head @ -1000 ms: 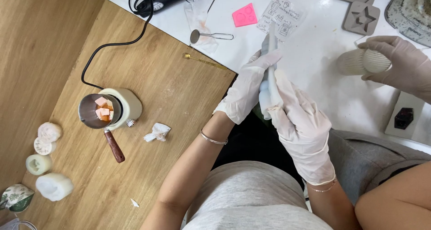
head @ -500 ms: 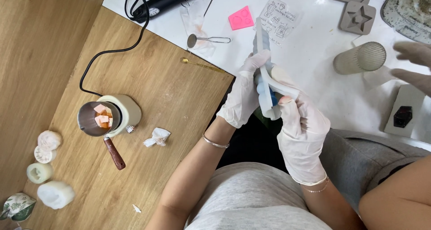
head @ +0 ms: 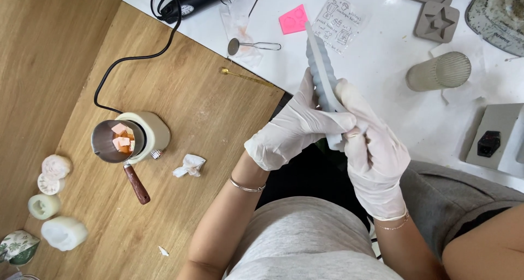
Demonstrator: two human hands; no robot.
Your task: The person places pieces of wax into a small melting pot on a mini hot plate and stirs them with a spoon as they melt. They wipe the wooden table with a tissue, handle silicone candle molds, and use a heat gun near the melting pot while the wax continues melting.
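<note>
Gloves cover both my hands, and both are closed on one item — a long, pale blue-grey twisted mould (head: 323,75) held above my lap at the table's near edge, its tip pointing away from me toward the pink sticky note (head: 293,19). My left hand (head: 292,130) wraps the lower part of the mould from the left, fingers curled across its front. My right hand (head: 374,157) grips the bottom end from the right, thumb laid up along the mould's side; the two gloves touch each other there. On the wooden surface to my left stands a small cream melting pot (head: 131,139) with a metal cup holding pink and orange wax chunks, a wooden handle jutting toward me, and a black cord running off to the far edge. A crumpled bit of white tissue (head: 189,164) lies just beside it. Four pale finished candles (head: 52,203) sit near the left border. On the white sheet ahead — a ribbed glass tumbler (head: 438,71), a grey star-shaped mould (head: 436,21), and a small metal spoon (head: 252,45).
</note>
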